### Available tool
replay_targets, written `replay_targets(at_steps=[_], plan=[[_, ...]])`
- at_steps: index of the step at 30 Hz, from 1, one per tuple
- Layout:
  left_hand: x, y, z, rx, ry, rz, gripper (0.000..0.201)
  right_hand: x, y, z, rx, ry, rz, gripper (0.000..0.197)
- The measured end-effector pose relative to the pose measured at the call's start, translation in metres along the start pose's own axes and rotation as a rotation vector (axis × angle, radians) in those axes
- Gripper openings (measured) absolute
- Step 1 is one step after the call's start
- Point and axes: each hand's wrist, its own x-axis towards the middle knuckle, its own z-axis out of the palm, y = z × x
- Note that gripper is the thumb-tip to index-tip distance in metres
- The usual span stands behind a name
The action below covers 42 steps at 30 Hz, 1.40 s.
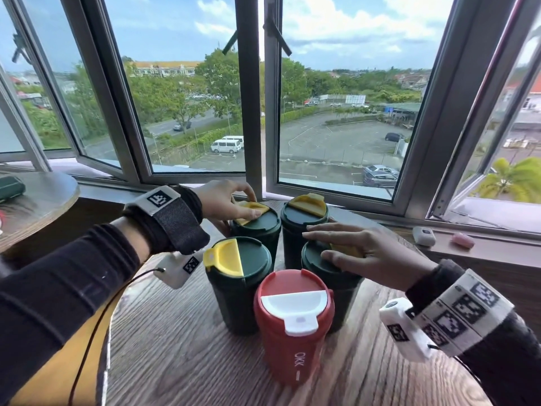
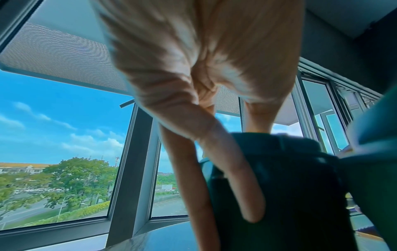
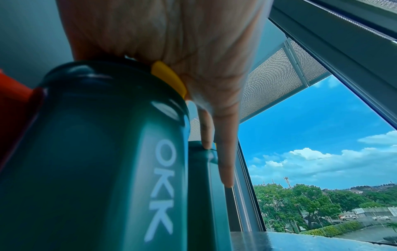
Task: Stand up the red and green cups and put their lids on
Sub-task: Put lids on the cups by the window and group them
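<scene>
One red cup [image 1: 293, 341] whole overhead; sliver from right wrist

SITE: I read this as an upper-floor lounge or café corner | round wood-grain table [image 1: 190, 347] under left hand [image 1: 225, 200] and right hand [image 1: 366, 253] | second round table [image 1: 44, 200] outboard of left hand | open metal-framed windows [image 1: 251, 98] beyond both | car park [image 1: 336, 142] far below them

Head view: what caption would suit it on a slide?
Left hand holds one green cup, flat right hand rests on another; red cup stands lidded.
</scene>
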Motion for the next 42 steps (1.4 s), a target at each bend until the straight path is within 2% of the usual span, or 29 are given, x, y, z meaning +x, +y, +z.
replay_targets(at_steps=[7, 15, 21, 26, 28, 30, 33, 42], plan=[[-0.002, -0.003, 0.0, -0.059, -0.046, -0.058, 0.043, 0.0, 0.002, 0.001, 0.006, 0.002, -0.005, 0.041], [-0.014, -0.01, 0.004, -0.078, 0.009, -0.059, 0.05, -0.001, 0.003, 0.003, 0.052, 0.029, 0.018, 0.04], [-0.045, -0.017, 0.002, -0.162, 0.091, -0.074, 0.058, -0.005, 0.004, 0.004, 0.019, 0.116, 0.008, 0.043], [-0.083, -0.027, 0.01, -0.208, 0.091, 0.001, 0.082, -0.017, 0.012, 0.004, 0.02, 0.131, 0.073, 0.064], [-0.096, -0.034, 0.016, -0.238, 0.064, 0.061, 0.092, -0.025, 0.013, 0.002, 0.092, 0.1, 0.114, 0.069], [-0.106, -0.038, 0.024, -0.207, 0.041, 0.125, 0.091, -0.032, 0.016, 0.001, 0.231, 0.049, 0.137, 0.073], [-0.113, -0.039, 0.033, -0.021, 0.078, 0.193, 0.092, -0.039, 0.018, 0.004, 0.368, 0.024, 0.148, 0.078], [-0.116, -0.045, 0.045, 0.027, 0.211, 0.235, 0.101, -0.041, 0.018, 0.01, 0.442, 0.112, 0.171, 0.088]])
